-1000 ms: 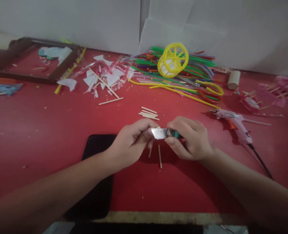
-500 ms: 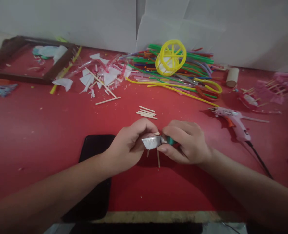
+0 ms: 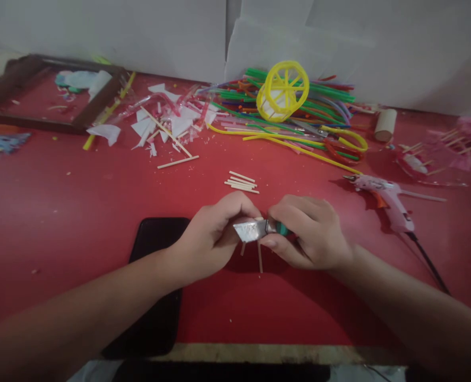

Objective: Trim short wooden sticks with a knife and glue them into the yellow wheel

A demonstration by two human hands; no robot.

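Head view: right hand (image 3: 313, 239), grip clenched on the green-handled knife (image 3: 254, 230), blade tilted lower than a second ago, above the tabletop (image 3: 60, 212); left hand (image 3: 211, 239), grip curled shut against the blade

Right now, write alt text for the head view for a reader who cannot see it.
Over a red table, the right hand grips a green-handled knife whose blade meets the curled left hand; two thin sticks lie beneath. Cut sticks, a yellow wheel, a pink glue gun and a black phone lie around.
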